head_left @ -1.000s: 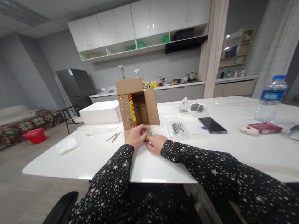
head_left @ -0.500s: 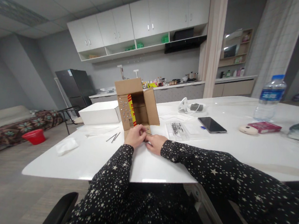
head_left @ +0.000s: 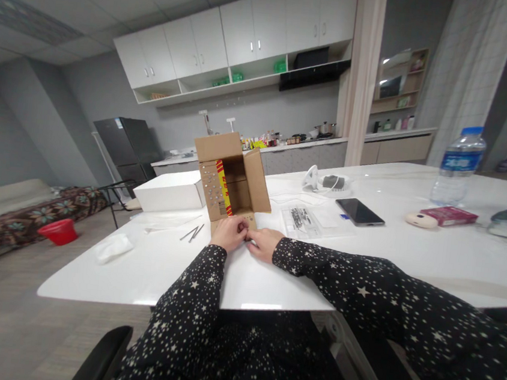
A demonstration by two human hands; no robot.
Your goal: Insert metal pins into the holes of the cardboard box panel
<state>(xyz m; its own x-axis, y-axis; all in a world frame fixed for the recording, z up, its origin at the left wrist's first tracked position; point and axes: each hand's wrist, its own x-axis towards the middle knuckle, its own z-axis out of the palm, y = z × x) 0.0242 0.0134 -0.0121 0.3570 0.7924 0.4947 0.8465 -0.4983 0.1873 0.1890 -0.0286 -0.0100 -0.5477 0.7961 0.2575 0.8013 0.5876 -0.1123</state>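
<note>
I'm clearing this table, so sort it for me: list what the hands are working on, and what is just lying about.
In hand:
left hand and right hand, both pressed on the near bottom flap of the open cardboard box, which lies on its side.

Lying about:
white box
metal pins
tissue
clear bag
phone
water bottle
red packet

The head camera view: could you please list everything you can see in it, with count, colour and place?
table: one, white, across the foreground
cardboard box: one, brown, open towards the person, just beyond the hands
flat box: one, white, left of the cardboard box
phone: one, black, right of centre
water bottle: one, clear with blue cap, far right
basin: one, red, on the floor at left
left hand: one, at the box's lower flap
right hand: one, touching the left
</note>
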